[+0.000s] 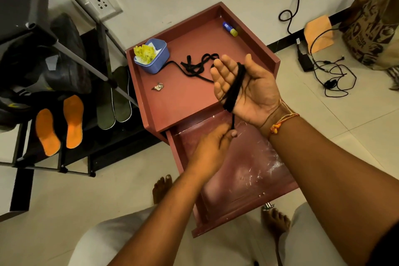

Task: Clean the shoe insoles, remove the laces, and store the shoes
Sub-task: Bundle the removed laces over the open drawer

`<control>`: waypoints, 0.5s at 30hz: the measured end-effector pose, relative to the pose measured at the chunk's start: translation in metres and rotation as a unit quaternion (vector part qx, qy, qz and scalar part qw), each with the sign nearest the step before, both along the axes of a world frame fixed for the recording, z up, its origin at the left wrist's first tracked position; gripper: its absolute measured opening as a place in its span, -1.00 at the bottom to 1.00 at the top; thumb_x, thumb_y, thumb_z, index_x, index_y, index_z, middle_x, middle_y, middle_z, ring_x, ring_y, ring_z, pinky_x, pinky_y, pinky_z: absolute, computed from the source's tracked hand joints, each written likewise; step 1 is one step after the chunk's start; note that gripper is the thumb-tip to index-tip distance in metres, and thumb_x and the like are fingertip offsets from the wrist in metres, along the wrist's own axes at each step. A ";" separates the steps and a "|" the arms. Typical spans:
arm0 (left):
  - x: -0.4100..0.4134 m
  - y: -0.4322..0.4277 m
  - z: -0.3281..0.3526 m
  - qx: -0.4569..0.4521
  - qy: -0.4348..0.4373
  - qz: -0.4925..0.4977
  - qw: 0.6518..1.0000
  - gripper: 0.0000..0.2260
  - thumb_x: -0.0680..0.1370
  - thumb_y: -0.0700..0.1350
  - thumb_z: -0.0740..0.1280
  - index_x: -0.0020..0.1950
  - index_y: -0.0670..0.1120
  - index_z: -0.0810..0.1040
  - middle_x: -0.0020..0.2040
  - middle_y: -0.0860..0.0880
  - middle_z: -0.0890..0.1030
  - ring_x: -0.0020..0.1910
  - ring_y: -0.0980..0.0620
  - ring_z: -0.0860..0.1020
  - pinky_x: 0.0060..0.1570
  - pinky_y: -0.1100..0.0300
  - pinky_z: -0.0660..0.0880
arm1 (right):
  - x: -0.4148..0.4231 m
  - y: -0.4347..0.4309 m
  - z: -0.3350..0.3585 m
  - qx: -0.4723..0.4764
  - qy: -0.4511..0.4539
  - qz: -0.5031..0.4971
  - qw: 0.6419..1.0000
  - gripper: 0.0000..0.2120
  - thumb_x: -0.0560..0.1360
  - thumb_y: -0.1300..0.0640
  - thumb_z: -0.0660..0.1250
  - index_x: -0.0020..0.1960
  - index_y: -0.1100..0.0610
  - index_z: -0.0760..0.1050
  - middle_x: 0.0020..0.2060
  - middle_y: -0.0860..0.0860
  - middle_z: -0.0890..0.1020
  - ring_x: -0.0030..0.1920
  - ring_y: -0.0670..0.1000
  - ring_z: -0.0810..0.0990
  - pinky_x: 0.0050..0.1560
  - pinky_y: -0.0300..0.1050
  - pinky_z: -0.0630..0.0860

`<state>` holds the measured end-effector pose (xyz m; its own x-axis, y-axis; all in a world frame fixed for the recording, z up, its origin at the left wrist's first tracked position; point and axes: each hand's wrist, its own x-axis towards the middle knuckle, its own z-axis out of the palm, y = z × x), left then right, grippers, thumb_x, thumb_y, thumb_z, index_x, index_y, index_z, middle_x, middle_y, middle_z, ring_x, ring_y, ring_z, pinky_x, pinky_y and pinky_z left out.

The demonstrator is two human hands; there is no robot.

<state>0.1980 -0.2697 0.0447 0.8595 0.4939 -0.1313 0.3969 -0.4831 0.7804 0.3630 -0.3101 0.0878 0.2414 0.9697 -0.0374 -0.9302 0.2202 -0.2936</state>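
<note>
A black shoelace (234,90) is wound in several loops around my right hand (248,90), held palm up over the maroon cabinet (183,101). My left hand (212,147) pinches the lace's loose end just below, above the open drawer (237,170). A second black lace (197,65) lies tangled on the cabinet top. On the black shoe rack (82,58) at left stand dark shoes (62,58). Two orange insoles (60,127) and a pair of green insoles (114,101) rest on its lower shelf.
A blue tub (154,58) with a yellow cloth, a small key (158,87) and a glue stick (230,28) sit on the cabinet top. Black cables (330,75), an orange cloth (317,32) and a printed bag (371,24) lie on the floor at right. My bare feet stand beside the drawer.
</note>
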 end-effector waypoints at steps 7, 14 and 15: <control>-0.009 0.019 0.022 0.043 -0.030 -0.029 0.998 -0.80 0.66 0.03 0.27 -0.08 -0.04 0.54 -0.31 0.09 0.51 -0.34 0.21 0.39 -0.28 0.15 0.40 | -0.006 0.007 -0.007 -0.241 -0.280 -0.046 0.928 -0.45 0.67 -0.17 -0.01 0.17 0.23 0.56 0.00 0.12 0.69 0.03 0.05 0.67 0.07 -0.11 0.56; -0.002 0.056 0.038 -0.006 -0.089 0.039 0.995 -0.80 0.66 -0.08 0.29 -0.12 -0.13 0.55 -0.32 0.06 0.60 -0.28 0.10 0.56 -0.12 0.09 0.52 | -0.026 0.004 -0.007 -0.292 -0.518 0.180 0.784 -0.30 0.60 -0.34 -0.06 -0.13 0.21 0.58 -0.40 0.06 0.60 -0.41 -0.01 0.52 -0.33 -0.13 0.45; 0.001 0.054 0.039 -0.025 -0.101 0.047 0.993 -0.82 0.66 -0.10 0.29 -0.12 -0.12 0.55 -0.35 0.07 0.59 -0.29 0.13 0.57 -0.12 0.11 0.53 | -0.026 0.004 -0.006 -0.288 -0.504 0.190 0.792 -0.26 0.57 -0.38 -0.07 -0.17 0.21 0.57 -0.45 0.05 0.55 -0.47 -0.04 0.46 -0.39 -0.15 0.39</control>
